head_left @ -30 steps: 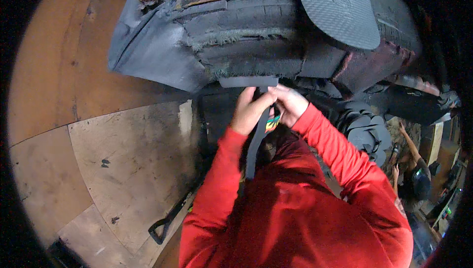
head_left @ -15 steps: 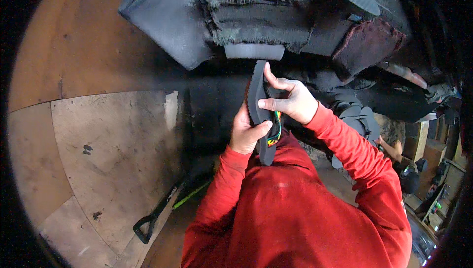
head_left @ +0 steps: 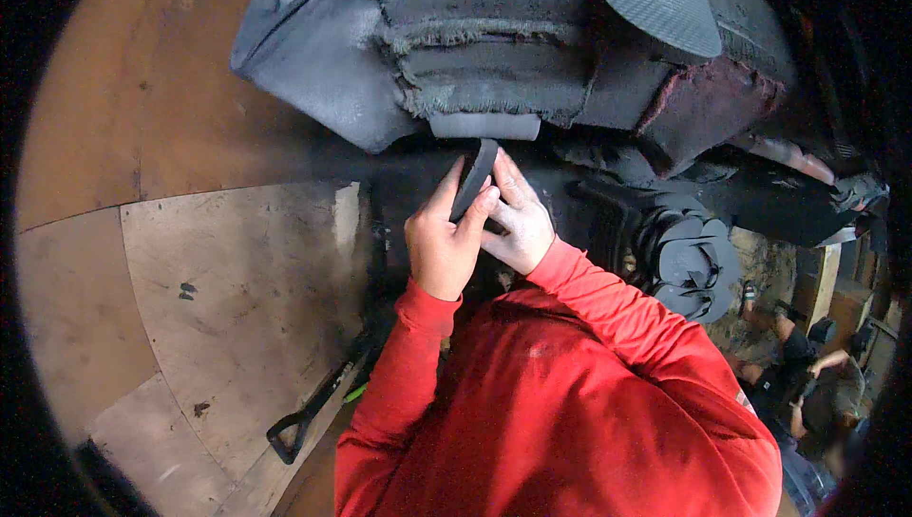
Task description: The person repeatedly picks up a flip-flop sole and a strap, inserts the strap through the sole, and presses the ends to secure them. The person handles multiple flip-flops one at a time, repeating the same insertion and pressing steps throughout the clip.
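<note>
A dark grey flip-flop [head_left: 472,182] stands edge-up between my two hands, its sole seen almost side-on. My left hand [head_left: 440,244] grips it from the left, thumb pressed along the near face. From the other side my right hand [head_left: 522,230] closes on it, fingers pointing away from me. The flip-flop's far end lies right at the lower edge of a pale grey roller-like piece [head_left: 484,126]; whether they touch I cannot tell. Above that piece hangs a dust-covered hood of ragged dark cloth strips [head_left: 494,66]. The flip-flop's strap is hidden by my hands.
A loose grey sole [head_left: 655,0] lies on the cloth at the upper right. Piled flip-flops [head_left: 693,261] sit right of my right forearm. Another person [head_left: 812,375] is at the far right. On the left are a wooden panel [head_left: 247,318] and a black D-shaped handle [head_left: 288,436].
The flip-flop has turned from its long side showing, coloured strap visible, to nearly edge-on. Both hands have shifted, the right one closing in beside the left. The view has moved slightly.
</note>
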